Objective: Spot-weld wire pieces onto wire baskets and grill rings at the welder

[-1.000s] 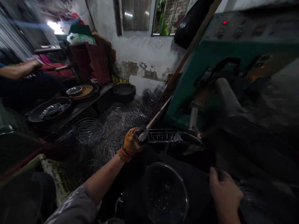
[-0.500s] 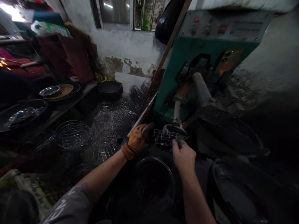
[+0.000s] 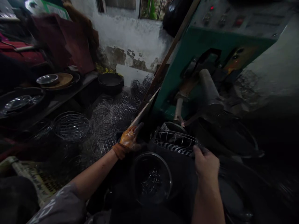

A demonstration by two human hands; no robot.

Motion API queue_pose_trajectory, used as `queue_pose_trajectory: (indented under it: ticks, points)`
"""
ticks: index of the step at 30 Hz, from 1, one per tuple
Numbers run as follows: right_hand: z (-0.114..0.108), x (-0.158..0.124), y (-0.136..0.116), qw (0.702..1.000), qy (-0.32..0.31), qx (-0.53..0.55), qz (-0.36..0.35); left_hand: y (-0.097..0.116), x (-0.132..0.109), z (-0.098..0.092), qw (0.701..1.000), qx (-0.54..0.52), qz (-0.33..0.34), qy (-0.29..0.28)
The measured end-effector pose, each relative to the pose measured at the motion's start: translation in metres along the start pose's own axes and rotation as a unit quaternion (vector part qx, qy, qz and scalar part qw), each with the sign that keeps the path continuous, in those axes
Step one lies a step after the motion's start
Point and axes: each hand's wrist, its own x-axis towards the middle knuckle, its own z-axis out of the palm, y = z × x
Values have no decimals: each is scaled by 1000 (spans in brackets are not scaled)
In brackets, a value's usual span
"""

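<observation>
My right hand [image 3: 206,161], bare, is closed on the right end of a round wire rack [image 3: 174,143], seen nearly edge-on with curved wires above straight ones. The rack is just in front of the lower arm [image 3: 178,109] of a green spot welder; whether they touch I cannot tell. My left hand [image 3: 129,139], in an orange glove with dark fingertips, is apart from the rack, to its left. Its fingers and thumb are spread with nothing visible between them. Below and between my hands is a round bowl [image 3: 153,179] with small metal pieces in it.
The green machine [image 3: 205,43] with a lit red lamp stands ahead right. Finished-looking wire racks [image 3: 72,126] and a tangled wire heap [image 3: 109,115] lie left. Dark basins [image 3: 111,80] stand beyond, a yellowish crate [image 3: 35,177] lower left. A wooden board [image 3: 146,107] leans beside the machine.
My right hand has moved right with the rack, which shows wider now. My left hand has drawn away to the left, its fingers spread. The view has tilted down slightly.
</observation>
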Motion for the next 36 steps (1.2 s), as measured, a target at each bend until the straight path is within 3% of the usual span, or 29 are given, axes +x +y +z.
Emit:
queue_pose_trajectory:
  ticks: [3, 7, 13, 17, 21, 25, 28, 31, 36]
  points:
    - [-6, 2, 2, 1000, 4, 16, 19, 16, 5, 2, 997, 22, 6, -68]
    - [-7, 2, 3, 1000, 10, 15, 18, 34, 18, 15, 996, 4, 8, -85]
    - [-3, -7, -2, 1000, -11, 14, 1, 58, 53, 61, 994, -38, 12, -106]
    - [-6, -11, 5, 999, -6, -44, 27, 61, 64, 83, 991, -42, 25, -124]
    - [2, 0, 7, 995, -19, -94, 5, 50, 69, 69, 992, -36, 50, -109]
    - [17, -1, -15, 996, -18, -35, -77, 52, 68, 33, 998, -30, 39, -47]
    - [29, 3, -28, 994, -7, -3, -106, 55, 74, 17, 997, -26, 34, -64]
    - [37, 15, -27, 995, 0, -28, -93, 55, 86, 21, 995, -1, 37, -88]
    - [42, 32, -14, 996, -7, -65, -67, 51, 101, 52, 995, 27, 39, -85]
